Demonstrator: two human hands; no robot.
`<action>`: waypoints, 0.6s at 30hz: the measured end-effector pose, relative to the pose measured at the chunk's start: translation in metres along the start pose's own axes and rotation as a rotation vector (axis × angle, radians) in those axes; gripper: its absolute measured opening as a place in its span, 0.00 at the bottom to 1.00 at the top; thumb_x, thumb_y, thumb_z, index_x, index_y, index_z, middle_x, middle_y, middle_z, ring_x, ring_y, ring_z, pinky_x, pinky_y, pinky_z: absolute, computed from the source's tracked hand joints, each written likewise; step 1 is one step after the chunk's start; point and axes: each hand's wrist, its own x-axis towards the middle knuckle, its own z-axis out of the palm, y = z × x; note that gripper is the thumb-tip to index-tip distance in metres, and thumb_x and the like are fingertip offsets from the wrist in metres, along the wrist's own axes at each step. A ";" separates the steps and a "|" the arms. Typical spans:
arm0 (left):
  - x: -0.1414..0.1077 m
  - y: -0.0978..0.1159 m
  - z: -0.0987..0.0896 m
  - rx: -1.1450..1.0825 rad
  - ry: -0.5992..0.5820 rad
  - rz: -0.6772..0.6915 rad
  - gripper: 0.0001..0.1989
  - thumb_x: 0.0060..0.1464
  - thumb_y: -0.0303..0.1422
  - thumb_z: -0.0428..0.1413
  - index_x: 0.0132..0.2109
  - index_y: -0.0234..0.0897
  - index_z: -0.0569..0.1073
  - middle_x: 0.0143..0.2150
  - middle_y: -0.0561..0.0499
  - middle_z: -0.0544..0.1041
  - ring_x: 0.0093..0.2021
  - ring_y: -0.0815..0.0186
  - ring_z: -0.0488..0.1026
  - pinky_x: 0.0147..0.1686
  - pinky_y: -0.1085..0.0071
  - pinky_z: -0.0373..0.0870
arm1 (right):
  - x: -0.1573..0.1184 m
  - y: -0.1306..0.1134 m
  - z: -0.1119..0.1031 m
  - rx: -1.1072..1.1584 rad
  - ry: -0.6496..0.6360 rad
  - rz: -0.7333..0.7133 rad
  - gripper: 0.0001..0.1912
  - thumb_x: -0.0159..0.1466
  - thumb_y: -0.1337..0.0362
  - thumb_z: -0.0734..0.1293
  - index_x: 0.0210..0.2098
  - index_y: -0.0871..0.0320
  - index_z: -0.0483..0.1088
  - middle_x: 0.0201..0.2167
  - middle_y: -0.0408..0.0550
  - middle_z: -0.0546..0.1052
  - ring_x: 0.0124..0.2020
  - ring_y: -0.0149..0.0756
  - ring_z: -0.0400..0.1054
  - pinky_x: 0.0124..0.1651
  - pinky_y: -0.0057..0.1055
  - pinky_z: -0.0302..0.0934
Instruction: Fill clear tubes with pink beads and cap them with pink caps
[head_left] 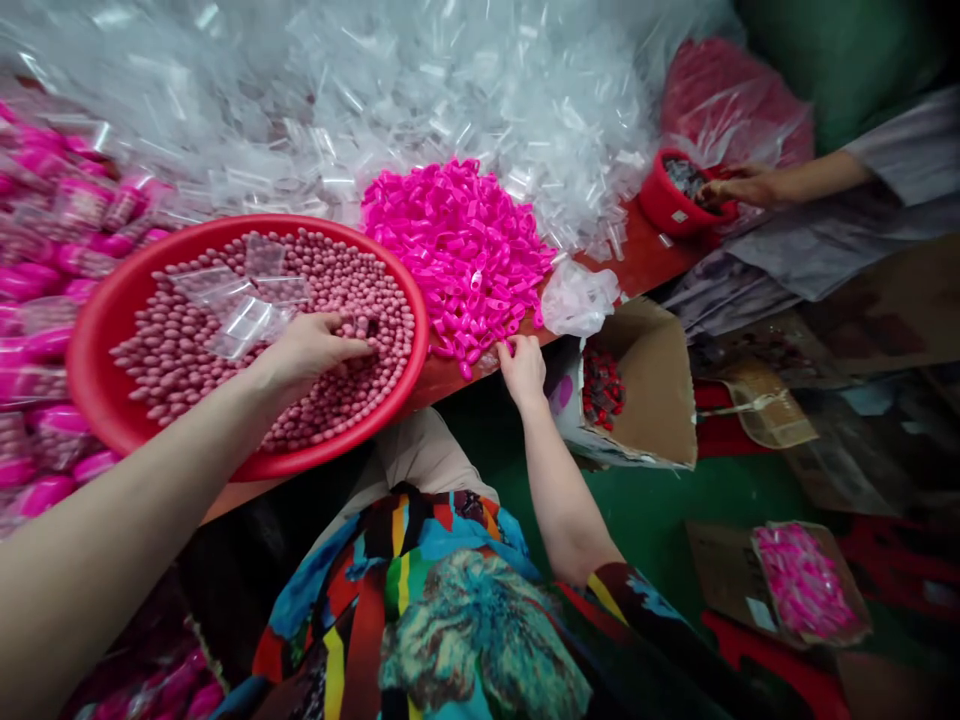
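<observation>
My left hand (319,348) reaches into a wide red basin (251,465) filled with round pink beads (180,350). Its thumb and fingers close around what looks like a small clear plastic case (364,327), down among the beads and partly hidden. Several empty clear cases (251,318) lie on the beads beside my wrist. At the table edge, my right hand (523,372) is closed, with a bright pink plastic cap (511,347) showing at its fingertips. Right by it rises a heap of the same pink caps (461,245).
Clear plastic cases (420,80) are piled along the back. Bead-filled pink-capped cases (45,250) crowd the left. A cardboard box (652,380) with red pieces hangs by the table edge, near a white plastic bag (579,298). A co-worker's hand (742,187) reaches into a red bucket (667,210).
</observation>
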 end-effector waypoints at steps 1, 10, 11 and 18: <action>-0.005 0.003 -0.004 -0.093 0.003 0.014 0.13 0.40 0.38 0.70 0.30 0.39 0.76 0.30 0.48 0.77 0.32 0.59 0.73 0.36 0.63 0.70 | 0.001 -0.001 -0.001 0.010 0.007 -0.008 0.08 0.63 0.62 0.71 0.37 0.59 0.72 0.37 0.51 0.73 0.37 0.38 0.68 0.44 0.33 0.64; -0.067 0.014 -0.021 -0.487 0.075 0.022 0.19 0.42 0.37 0.72 0.41 0.35 0.82 0.45 0.44 0.81 0.48 0.58 0.76 0.46 0.65 0.72 | -0.005 -0.050 -0.022 0.320 0.056 -0.099 0.12 0.64 0.66 0.65 0.48 0.59 0.67 0.34 0.54 0.79 0.33 0.40 0.73 0.40 0.35 0.67; -0.073 0.014 -0.020 -0.562 0.037 0.007 0.18 0.43 0.36 0.72 0.42 0.35 0.81 0.45 0.44 0.81 0.47 0.59 0.77 0.44 0.66 0.72 | -0.006 -0.063 -0.022 0.390 0.024 -0.136 0.15 0.65 0.66 0.64 0.51 0.60 0.67 0.37 0.56 0.80 0.35 0.41 0.75 0.42 0.36 0.68; -0.102 0.009 -0.016 -0.927 -0.125 -0.002 0.13 0.51 0.28 0.65 0.44 0.37 0.76 0.36 0.47 0.79 0.35 0.63 0.76 0.35 0.68 0.70 | -0.033 -0.172 -0.011 0.722 -0.379 -0.385 0.18 0.69 0.56 0.64 0.54 0.53 0.77 0.46 0.49 0.83 0.47 0.42 0.78 0.55 0.44 0.74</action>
